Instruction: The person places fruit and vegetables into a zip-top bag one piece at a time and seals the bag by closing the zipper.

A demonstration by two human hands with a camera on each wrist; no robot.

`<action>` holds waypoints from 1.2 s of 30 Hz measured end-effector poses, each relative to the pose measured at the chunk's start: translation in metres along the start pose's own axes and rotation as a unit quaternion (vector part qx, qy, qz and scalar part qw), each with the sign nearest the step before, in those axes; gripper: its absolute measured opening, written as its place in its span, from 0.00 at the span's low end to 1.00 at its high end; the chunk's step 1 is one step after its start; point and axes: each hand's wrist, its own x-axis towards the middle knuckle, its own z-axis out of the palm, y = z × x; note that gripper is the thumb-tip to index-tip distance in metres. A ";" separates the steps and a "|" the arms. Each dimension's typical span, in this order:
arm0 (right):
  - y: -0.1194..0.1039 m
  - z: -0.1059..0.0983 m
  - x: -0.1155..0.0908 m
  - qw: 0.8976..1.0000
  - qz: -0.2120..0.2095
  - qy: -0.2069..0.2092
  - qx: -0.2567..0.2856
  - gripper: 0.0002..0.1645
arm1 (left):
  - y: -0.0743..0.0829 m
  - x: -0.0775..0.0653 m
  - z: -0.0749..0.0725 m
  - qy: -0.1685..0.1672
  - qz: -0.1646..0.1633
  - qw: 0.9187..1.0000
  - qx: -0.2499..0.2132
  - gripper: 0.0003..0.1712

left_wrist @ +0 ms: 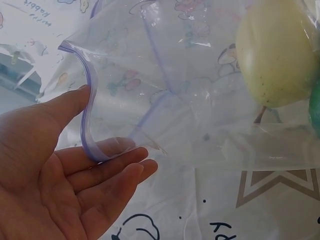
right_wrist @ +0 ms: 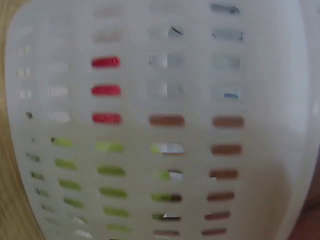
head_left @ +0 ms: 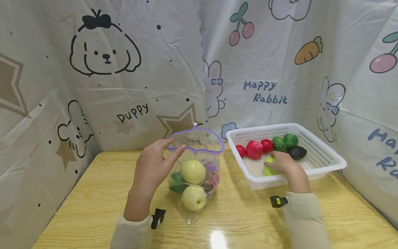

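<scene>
My left hand [head_left: 153,162] holds the rim of a clear zip bag [head_left: 195,150] with a purple seal, its mouth spread. In the left wrist view the thumb touches the purple seal [left_wrist: 86,120], and the index finger shows through the plastic. Two pale yellow-green fruits [head_left: 193,172] and a green item [head_left: 177,183] are inside the bag. To the right, my right hand [head_left: 284,162] reaches into a white basket [head_left: 255,183] and grips a bright yellow-green fruit [head_left: 269,167]. The basket wall [right_wrist: 135,130] hides most of that grip in the right wrist view.
Red fruits [head_left: 254,149], green ones [head_left: 291,140] and a dark avocado-like one [head_left: 297,153] lie in the basket behind my right hand. A printed curtain [head_left: 149,86] hangs behind and beside the wooden table [head_left: 93,193].
</scene>
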 end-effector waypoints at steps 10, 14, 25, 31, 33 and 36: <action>-0.031 0.012 0.001 0.998 -0.027 -0.043 0.026 0.43 | 0.001 0.000 -0.001 -0.001 0.000 1.000 -0.002 0.36; -0.033 0.013 0.001 0.999 -0.021 -0.042 0.025 0.43 | 0.001 0.000 -0.002 0.000 0.001 1.000 -0.003 0.36; -0.033 0.012 0.002 0.999 -0.020 -0.036 0.026 0.42 | 0.001 -0.001 -0.002 0.001 0.000 1.000 0.000 0.35; -0.035 0.004 0.000 0.999 -0.023 0.023 0.000 0.42 | 0.001 0.000 -0.001 0.001 0.002 1.000 0.001 0.35; -0.037 0.000 -0.002 0.998 -0.018 0.059 -0.008 0.43 | 0.001 0.000 -0.001 0.001 0.002 1.000 0.001 0.35; -0.043 -0.007 -0.006 0.993 -0.014 0.114 -0.001 0.43 | 0.001 0.000 -0.001 0.000 0.000 1.000 0.001 0.35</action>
